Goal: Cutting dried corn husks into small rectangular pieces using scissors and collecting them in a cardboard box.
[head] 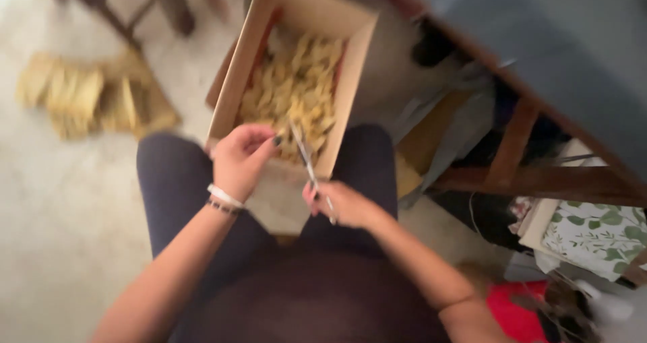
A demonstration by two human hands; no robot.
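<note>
A pair of scissors (311,174), blades pointing up and away, is clasped in the right hand (344,205) above the near edge of an open cardboard box (232,80) that rests on the seated person's lap. The grip of that hand is closed around the handles; whether the blades are parted cannot be told through the blur. The left hand (241,160), wearing a white and a dark bracelet at the wrist, hovers at the box's near left corner with fingers curled narrow, its dark-nailed fingertip just beside the blades; whether it pinches a strip is not clear. Inside the box lies a loose heap of pale yellow strips (296,90). On the floor (54,201) to the left, well apart, sit more yellowish bundles (84,97) near chair legs. To the right stands a wooden worktop (539,174) with leaf-patterned paper (596,232) tucked beneath it.

The risk, as it looks: the blade tips sit very close to the left fingertips, so a hurried snip could nick them, and the box, balanced only on the thighs, could tip and spill its strips if a knee shifts.
</note>
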